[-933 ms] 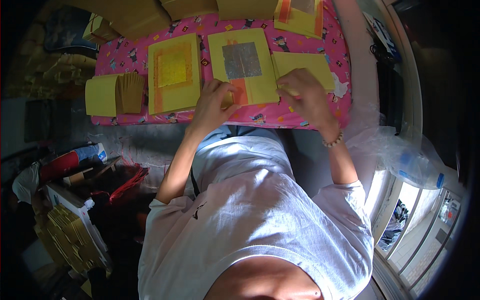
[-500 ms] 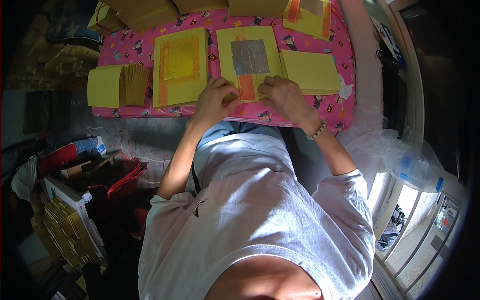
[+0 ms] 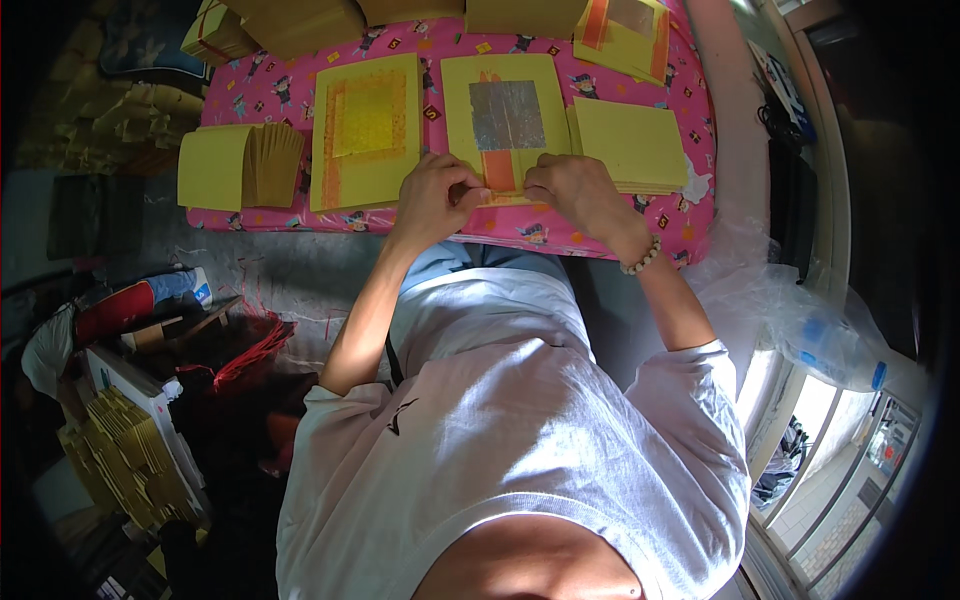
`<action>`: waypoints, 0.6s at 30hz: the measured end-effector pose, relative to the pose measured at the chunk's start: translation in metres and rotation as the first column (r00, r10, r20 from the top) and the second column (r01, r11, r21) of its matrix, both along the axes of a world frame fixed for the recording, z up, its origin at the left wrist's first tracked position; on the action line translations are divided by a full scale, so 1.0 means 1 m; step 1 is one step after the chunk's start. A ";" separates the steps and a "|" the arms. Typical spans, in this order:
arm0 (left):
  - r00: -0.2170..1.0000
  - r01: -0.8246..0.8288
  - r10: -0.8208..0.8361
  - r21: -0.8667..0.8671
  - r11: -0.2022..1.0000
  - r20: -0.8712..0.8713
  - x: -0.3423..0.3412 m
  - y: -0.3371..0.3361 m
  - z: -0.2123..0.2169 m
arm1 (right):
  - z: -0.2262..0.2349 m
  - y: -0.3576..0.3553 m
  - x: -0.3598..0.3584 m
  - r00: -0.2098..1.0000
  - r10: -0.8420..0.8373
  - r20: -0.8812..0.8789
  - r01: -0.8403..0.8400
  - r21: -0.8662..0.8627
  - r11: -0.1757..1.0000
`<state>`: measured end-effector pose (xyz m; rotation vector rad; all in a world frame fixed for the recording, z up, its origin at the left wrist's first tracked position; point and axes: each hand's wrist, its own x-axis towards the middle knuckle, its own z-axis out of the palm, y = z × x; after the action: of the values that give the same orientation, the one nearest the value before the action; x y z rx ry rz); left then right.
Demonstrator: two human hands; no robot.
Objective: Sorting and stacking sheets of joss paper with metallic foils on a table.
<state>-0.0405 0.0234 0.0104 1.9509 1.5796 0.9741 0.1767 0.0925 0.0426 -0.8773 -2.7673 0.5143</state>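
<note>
A yellow paper sheet [image 3: 545,78] with a silver square and an orange strip lies in front of me on the pink patterned cover. Its near edge is turned up, and both hands pinch that edge. My left hand [image 3: 436,202] grips it left of the orange strip, thumb and fingers together. On the strip's right, my right hand [image 3: 575,192], a beaded bracelet at its wrist, pinches the same edge. Left of this sheet lies another yellow sheet [image 3: 368,120] with a gold square and orange border. A stack of plain yellow sheets [image 3: 630,140] sits beside my right hand.
A fanned pile of folded yellow paper [image 3: 235,165] rests at the table's left. More yellow stacks [image 3: 300,25] line the far side. Red string [image 3: 250,350] and yellow bundles [image 3: 130,450] are at lower left. A clear plastic bag [image 3: 815,325] hangs at the right.
The near edge of the sheet, flat before, is now lifted and turned up between my fingers. My hands stay at nearly the same place; the whole view has shifted slightly.
</note>
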 end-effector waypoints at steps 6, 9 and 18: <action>0.964 0.088 -0.092 -0.027 0.996 -0.250 0.008 0.006 0.027 | 0.004 0.000 -0.004 0.999 -0.006 0.047 -0.003 0.187 0.982; 0.967 0.078 -0.066 0.040 0.996 -0.245 0.015 0.013 0.022 | 0.020 -0.002 -0.008 0.999 -0.039 0.016 0.035 0.207 0.978; 0.987 -0.159 0.158 0.031 0.987 0.021 -0.005 0.017 0.044 | 0.010 -0.004 -0.013 0.603 -0.500 -0.621 0.405 -0.302 0.863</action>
<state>-0.0459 0.0406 0.0543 1.8548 1.7403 1.0836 0.1641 0.0887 0.0528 -1.0962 -1.7593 0.7408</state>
